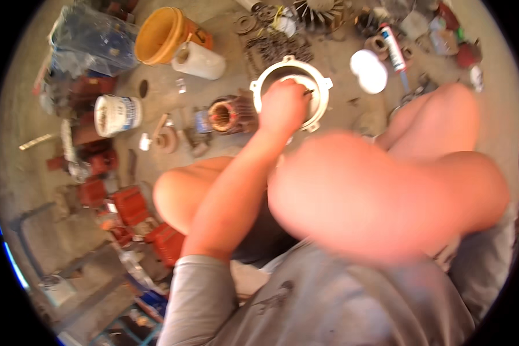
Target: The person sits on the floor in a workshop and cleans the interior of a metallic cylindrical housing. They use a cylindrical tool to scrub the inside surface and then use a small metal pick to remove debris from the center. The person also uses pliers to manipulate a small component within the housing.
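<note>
My left hand (284, 106) reaches down into a round, pale metal housing (324, 106) with lugs around its rim. Its fingers are curled closed, and a small dark tip shows beside them; what they hold is hidden. Just left of the housing lies a motor stator (224, 117) with copper windings inside. Close to the camera, my right arm is bent across my body. My right hand (311, 184) is a large blur, with no fingers to be made out and nothing visible in it.
Beyond stand a yellow bucket (161, 37), a white roll (200, 62) and a white tub (116, 115). A chain (277, 49) lies past the housing. To the right are a white round lid (369, 70) and a sealant tube (392, 47). Red metal parts (130, 205) line the left.
</note>
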Action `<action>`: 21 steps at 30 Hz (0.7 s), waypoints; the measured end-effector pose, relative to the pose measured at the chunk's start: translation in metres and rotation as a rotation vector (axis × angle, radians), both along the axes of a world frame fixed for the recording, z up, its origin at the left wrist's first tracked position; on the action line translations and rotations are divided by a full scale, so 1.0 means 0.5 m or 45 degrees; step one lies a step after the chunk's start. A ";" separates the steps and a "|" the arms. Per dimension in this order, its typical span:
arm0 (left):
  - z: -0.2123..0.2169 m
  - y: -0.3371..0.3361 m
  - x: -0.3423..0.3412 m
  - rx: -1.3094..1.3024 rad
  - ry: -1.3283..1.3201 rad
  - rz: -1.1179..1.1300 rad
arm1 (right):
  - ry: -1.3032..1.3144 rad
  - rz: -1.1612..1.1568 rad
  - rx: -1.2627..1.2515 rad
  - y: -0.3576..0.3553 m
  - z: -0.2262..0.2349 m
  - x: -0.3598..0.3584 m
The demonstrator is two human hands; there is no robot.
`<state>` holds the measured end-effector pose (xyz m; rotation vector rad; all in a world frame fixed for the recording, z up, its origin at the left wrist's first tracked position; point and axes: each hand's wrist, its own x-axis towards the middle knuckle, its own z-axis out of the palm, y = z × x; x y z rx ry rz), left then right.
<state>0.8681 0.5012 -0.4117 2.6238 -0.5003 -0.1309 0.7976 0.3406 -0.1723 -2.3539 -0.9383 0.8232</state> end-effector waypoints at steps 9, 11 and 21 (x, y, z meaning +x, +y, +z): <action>0.029 -0.019 -0.003 0.025 -0.023 0.043 | 0.089 -0.828 0.564 -0.085 -0.347 0.146; 0.025 -0.015 -0.010 0.056 -0.022 0.052 | 0.029 -0.777 0.678 -0.081 -0.388 0.144; 0.059 -0.014 -0.008 0.008 0.126 0.067 | -0.427 -0.639 0.798 -0.103 -0.404 0.123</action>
